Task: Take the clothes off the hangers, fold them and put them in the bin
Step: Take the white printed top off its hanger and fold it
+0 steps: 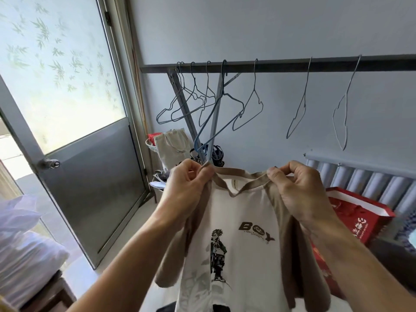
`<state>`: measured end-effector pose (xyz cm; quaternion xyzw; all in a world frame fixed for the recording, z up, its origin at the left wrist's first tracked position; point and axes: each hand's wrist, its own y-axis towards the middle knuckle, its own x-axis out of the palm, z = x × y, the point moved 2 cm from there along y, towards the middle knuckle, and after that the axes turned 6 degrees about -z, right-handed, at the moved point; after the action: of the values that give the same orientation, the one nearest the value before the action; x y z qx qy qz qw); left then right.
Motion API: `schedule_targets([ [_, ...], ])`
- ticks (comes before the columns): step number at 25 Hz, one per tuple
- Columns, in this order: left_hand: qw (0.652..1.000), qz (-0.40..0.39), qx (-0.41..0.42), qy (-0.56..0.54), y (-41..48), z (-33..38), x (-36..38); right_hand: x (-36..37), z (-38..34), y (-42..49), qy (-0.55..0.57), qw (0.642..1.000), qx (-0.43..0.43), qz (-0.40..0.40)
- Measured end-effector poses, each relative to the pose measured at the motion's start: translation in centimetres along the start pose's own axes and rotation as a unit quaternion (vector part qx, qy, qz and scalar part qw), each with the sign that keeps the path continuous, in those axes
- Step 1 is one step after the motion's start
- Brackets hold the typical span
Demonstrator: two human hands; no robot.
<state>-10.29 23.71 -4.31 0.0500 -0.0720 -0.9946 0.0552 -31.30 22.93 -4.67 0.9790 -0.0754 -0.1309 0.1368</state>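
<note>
Below the rail (292, 63), pinching the shirt (243, 244) by its collar with curled fingers of the left hand (186, 188) and right hand (299, 190), likely handling as light, limp cloth best gripped at the shoulder seams.

Brightness: strong daylight on the left, fading to an even, cool grey-blue across the wall (270, 25) on the right.
Source: the frosted window (56, 64) in the door, and the gap beside the door (11, 149), which is washed out to plain white.
Glare: a soft sheen lies on the door's metal panel (94, 181).
Shadows: weak and soft-edged; the shirt (247, 221) darkens only in its folds.
Distortion: wide-angle bend; the rail (292, 63) slants and the door frame (24, 140) leans hard towards the edge.
Focus: the centre is crisp and the shirt's print is readable; the two hangers (299, 104) on the right look smeared, and the plastic bag (22, 255) at lower left is hazy.
</note>
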Motion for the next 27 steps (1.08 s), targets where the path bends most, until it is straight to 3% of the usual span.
schedule_targets([
  [8,0.996,-0.028,0.046,-0.065,-1.8,0.0,4.6,3.1,-1.6,-1.5,0.036,0.999,-0.030,0.019],
  [14,0.996,-0.044,0.064,-0.054,-2.1,0.2,5.4,3.3,-2.0,-1.7,0.039,0.998,-0.034,0.018],
  [21,0.978,-0.157,0.025,-0.131,-3.7,1.9,5.8,2.9,-2.4,-1.9,0.023,0.995,-0.022,-0.095],
  [24,0.987,-0.118,0.071,-0.081,-2.9,1.9,4.9,2.5,-2.2,-1.0,0.058,0.990,-0.020,-0.130],
  [26,0.979,-0.024,0.197,0.049,-1.3,2.3,3.2,2.1,-2.3,-0.5,0.079,0.987,-0.012,-0.139],
  [27,0.955,-0.004,0.255,0.155,-0.5,2.6,2.6,1.8,-2.5,-0.3,0.087,0.985,-0.013,-0.150],
])
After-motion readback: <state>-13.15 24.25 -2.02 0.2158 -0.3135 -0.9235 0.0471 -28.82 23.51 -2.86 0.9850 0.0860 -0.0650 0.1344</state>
